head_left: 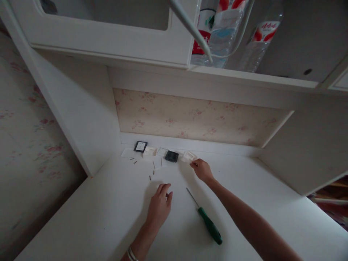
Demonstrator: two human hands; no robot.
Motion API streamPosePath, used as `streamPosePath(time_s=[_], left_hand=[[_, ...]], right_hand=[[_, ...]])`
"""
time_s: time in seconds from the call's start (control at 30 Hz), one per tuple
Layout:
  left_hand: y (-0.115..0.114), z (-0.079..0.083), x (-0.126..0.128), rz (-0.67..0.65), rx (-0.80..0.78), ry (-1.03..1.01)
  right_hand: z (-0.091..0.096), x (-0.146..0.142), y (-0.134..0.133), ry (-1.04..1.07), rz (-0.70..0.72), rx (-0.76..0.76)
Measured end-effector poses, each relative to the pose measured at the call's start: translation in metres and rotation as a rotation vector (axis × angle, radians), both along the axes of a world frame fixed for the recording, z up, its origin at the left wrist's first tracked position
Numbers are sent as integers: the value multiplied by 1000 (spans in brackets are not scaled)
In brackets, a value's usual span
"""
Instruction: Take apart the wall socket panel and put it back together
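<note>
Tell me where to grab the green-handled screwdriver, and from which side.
Probably by its green handle, from above on the near side: the screwdriver lies flat on the desk, handle toward the person, thin shaft pointing away. The right hand is past its tip, the left hand flat beside it.

The desk (258, 203) is open on the right side. A screwdriver (209, 223) lies in the near middle. Small plates (171, 156) and screws (150, 177) crowd the back wall (190, 119); a cabinet (108, 40) hangs overhead.
</note>
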State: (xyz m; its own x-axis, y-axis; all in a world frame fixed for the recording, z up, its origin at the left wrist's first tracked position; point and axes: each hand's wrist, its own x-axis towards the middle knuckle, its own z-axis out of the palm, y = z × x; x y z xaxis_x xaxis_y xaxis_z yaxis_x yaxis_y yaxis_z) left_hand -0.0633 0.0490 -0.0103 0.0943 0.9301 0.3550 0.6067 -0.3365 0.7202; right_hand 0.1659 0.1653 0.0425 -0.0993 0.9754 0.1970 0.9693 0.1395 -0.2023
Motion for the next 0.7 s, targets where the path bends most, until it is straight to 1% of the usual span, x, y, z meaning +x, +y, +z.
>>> streamPosePath(time_s=[0.1,0.17,0.27,0.4,0.5,0.57,0.63,0.7], left_hand=[[-3,5,3,-75,-24,60],[-6,6,4,-121,-35,88],[-10,8,6,-184,-54,132],[-22,17,15,-267,-79,200],[-37,28,30,-296,-104,240],[-50,35,45,-319,-129,265],[-63,40,63,-350,-165,302],[-76,40,83,-383,-204,344]], right_hand=[[-6,8,27,-7,-101,-31],[-13,5,39,-7,-123,-52],[-22,-4,52,13,-91,-77],[-27,-9,59,91,21,-94],[-26,-1,53,182,70,-83],[-24,9,40,255,66,-67],[-24,21,19,337,49,-55],[-26,35,-10,424,27,-62]])
